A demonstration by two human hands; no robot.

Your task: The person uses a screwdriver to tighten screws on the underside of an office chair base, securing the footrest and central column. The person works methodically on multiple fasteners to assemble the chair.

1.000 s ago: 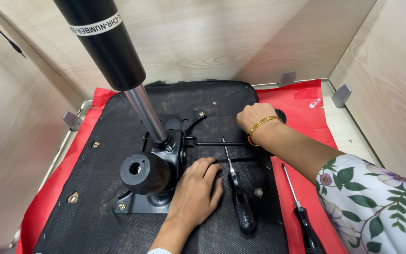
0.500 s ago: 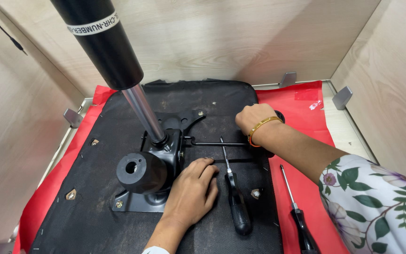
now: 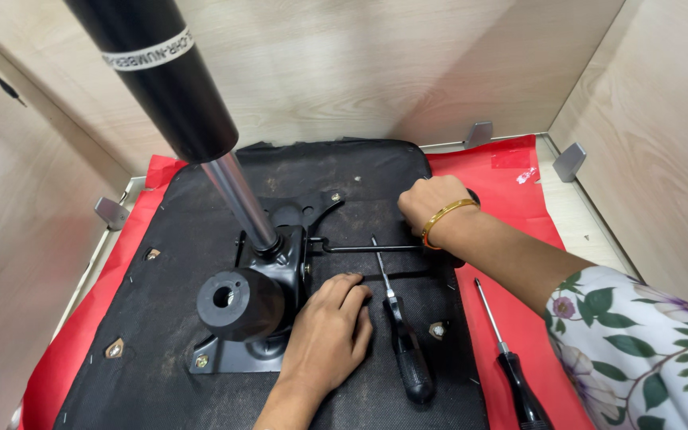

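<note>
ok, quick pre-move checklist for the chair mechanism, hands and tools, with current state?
1. Left hand flat on the seat base beside the mechanism plate: ok.
2. Right hand on the far end of the lever rod: ok; grip itself hidden, cannot tell.
3. Gas cylinder seated in the plate: ok; locked, cannot tell.
4. Screwdriver on the seat within reach, unheld: ok.
5. Second screwdriver on the red cloth, unheld: ok.
6. Corner plate screws tight: cannot tell.

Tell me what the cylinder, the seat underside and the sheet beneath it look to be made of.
Cylinder: likely metal, its upper part painted glossy black, its lower rod bare and mirror-shiny.
Seat underside: black, matte, woven-looking fabric, with small staples along its edge.
Sheet: red, smooth and thin, perhaps paper or plastic; I cannot tell which.
</note>
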